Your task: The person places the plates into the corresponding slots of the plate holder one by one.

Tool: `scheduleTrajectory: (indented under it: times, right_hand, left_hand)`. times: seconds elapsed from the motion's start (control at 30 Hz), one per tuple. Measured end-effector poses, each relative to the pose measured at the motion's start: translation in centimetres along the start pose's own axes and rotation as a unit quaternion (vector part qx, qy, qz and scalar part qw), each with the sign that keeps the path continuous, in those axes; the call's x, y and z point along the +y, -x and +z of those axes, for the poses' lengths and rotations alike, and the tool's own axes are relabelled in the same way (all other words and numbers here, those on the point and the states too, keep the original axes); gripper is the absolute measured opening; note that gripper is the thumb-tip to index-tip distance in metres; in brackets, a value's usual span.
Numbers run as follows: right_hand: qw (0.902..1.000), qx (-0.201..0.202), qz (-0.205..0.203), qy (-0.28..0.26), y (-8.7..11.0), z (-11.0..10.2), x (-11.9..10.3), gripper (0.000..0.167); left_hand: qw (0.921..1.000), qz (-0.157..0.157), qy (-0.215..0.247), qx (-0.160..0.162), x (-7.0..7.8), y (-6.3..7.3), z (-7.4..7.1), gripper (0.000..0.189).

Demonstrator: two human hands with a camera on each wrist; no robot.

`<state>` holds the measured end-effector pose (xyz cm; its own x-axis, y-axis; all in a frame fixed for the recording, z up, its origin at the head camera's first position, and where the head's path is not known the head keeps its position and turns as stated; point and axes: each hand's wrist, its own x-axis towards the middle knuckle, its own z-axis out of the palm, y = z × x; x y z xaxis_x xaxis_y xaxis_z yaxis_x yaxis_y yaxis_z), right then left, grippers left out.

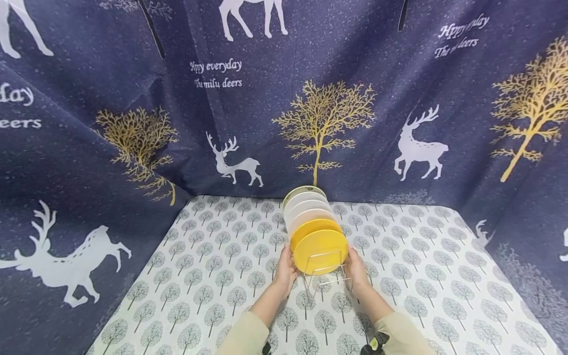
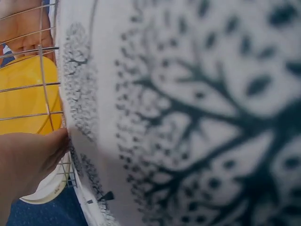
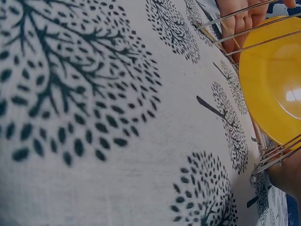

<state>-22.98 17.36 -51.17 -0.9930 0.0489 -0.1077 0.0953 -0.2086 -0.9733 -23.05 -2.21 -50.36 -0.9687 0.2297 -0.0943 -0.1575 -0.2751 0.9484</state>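
A wire dish rack [image 1: 328,283] holds several plates standing on edge in a row. Two yellow plates [image 1: 320,249] are at the front, then a pale pink plate [image 1: 306,217], white plates [image 1: 303,206] and a pale green-rimmed plate [image 1: 296,191] at the back. My left hand [image 1: 285,271] grips the rack's left side, its thumb beside the yellow plate [image 2: 28,103] in the left wrist view. On the opposite side my right hand [image 1: 357,271] holds the rack, partly hidden behind the wires in the right wrist view. Curled left fingers [image 3: 240,21] show there too.
The rack stands on a table with a white tree-print cloth [image 1: 213,276]. Right behind the table hangs a dark blue curtain [image 1: 284,133] with deer and gold trees, which also lines both sides.
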Motion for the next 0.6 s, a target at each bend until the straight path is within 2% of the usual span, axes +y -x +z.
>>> scheduleTrajectory:
  times: [0.07,0.2,0.3,0.43,0.6]
  right_hand:
    - [1.0,0.004,-0.002,-0.005,0.1,0.0,0.1,0.06]
    - [0.9989,0.03,-0.035,-0.012,0.4,0.7,0.3,0.059]
    - [0.9967,0.056,-0.048,0.034,0.7,1.5,0.5,0.062]
    - [0.9902,0.096,-0.029,0.097,1.2,2.3,0.9,0.068]
    - [0.9884,0.1,-0.029,0.111,1.2,2.4,1.3,0.068]
  left_hand:
    - [1.0,0.001,-0.003,-0.003,-0.1,-0.4,0.0,0.074]
    - [0.9998,0.004,-0.004,-0.018,0.1,-1.3,-0.2,0.079]
    - [0.9995,0.004,0.003,-0.031,0.4,-1.9,-0.5,0.084]
    - [0.9991,-0.005,-0.004,-0.041,0.6,-2.4,-0.7,0.084]
    - [0.9992,-0.009,-0.013,-0.037,0.4,-2.7,-0.7,0.072]
